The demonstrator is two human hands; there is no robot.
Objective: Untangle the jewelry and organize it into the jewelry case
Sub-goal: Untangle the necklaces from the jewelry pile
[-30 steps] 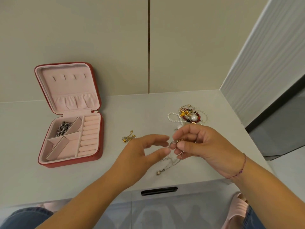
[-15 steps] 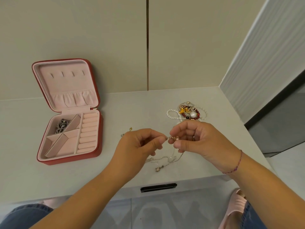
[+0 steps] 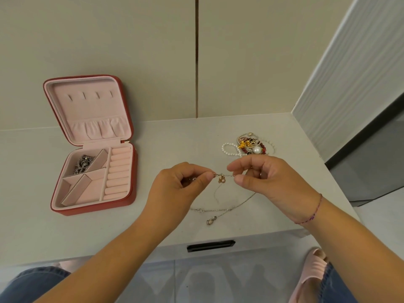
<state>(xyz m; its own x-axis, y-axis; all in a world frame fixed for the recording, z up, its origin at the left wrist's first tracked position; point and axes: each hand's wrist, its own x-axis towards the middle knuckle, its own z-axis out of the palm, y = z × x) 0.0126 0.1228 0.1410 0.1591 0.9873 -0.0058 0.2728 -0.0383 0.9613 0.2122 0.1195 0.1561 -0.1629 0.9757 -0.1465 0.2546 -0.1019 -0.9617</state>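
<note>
Gold, hair-thin chain (image 3: 221, 179) with a small pendant runs taut between the left hand (image 3: 179, 189) and the right hand (image 3: 271, 178), each pinching it between thumb and forefinger above the table's (image 3: 175, 141) front middle. Pulling harder could, I judge, snap a link or tighten a knot, and its hanging tail could snag the silver necklace (image 3: 218, 209) lying beneath, near the front edge. Open room lies between the hands and the jewelry case (image 3: 96, 209) at the left, while the tangled heap (image 3: 251, 147) crowds the right hand's far side.
</note>
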